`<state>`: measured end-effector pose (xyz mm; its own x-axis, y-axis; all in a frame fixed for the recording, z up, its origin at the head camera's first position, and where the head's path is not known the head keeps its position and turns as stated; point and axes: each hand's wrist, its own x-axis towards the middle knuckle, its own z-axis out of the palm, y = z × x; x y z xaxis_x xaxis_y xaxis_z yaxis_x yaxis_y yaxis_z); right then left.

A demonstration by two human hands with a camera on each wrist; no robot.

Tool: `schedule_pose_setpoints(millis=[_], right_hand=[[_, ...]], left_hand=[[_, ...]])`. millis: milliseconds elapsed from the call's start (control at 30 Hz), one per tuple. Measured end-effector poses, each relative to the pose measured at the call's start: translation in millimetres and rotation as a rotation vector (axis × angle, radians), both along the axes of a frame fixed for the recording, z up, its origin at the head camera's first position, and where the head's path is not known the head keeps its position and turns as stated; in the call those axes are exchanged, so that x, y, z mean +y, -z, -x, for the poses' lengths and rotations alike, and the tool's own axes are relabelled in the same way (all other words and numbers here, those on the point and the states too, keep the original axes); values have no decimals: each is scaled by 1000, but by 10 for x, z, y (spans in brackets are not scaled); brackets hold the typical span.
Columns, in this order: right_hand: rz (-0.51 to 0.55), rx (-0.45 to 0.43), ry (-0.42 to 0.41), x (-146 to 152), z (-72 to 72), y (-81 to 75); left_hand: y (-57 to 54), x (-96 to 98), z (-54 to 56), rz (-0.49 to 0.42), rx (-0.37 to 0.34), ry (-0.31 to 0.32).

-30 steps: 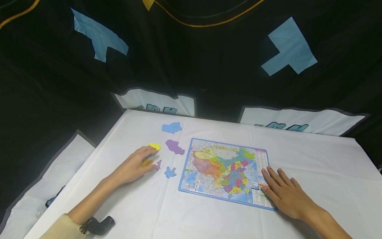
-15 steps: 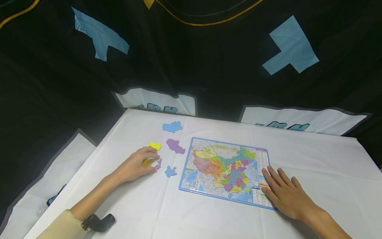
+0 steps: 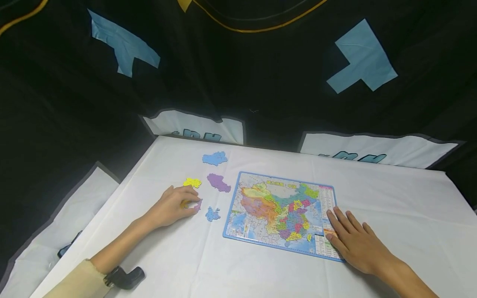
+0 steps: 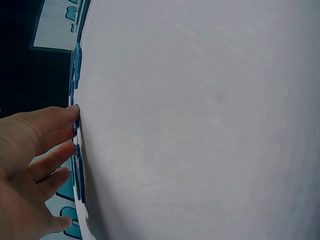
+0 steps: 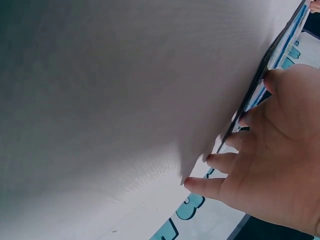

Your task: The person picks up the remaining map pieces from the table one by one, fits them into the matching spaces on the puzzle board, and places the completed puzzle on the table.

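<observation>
On the white table lies a map puzzle board [image 3: 257,244] with a blue border and a coloured map of China. My left hand [image 3: 169,209] is left of it, thumb and index finger at opposite edges of a small purple puzzle piece [image 3: 198,205], pinching it at table level. An orange-yellow puzzle piece [image 3: 184,203] shows partly beneath this hand. In the left wrist view the thumb [image 4: 60,115] meets the edge of a thin piece; the other fingers are spread. My right hand [image 3: 357,244] rests with extended fingers on the board's right edge; its fingers [image 5: 205,186] appear straight in the right wrist view.
Around the left hand lie a yellow puzzle piece [image 3: 192,182], a larger purple piece [image 3: 218,183], a blue piece [image 3: 215,158] and a smaller blue piece [image 3: 213,214]. A black curtain [image 3: 261,82] hangs behind the table.
My left index finger has drawn away from the yellow piece and closed toward the thumb, around the small purple piece. The right hand and the board stay where they were.
</observation>
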<state>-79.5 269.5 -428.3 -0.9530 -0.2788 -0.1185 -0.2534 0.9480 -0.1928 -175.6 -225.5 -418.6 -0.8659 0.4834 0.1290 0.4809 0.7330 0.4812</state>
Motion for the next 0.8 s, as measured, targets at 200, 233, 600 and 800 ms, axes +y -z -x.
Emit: schedule_pose_setpoints(millis=[200,233,600,800], right_hand=[[3,3,-2,0,-4,1],[2,3,-1,0,-3,3],[-2,2,-4,0,-3,3],[-9,8,-6,-5,3,-4]], left_hand=[[-18,39,4,4,11,-13],[-25,49,4,0,9,-14],[-137,254,-28,-61,-25,10],[-204,464,-58,-110,-64,12]])
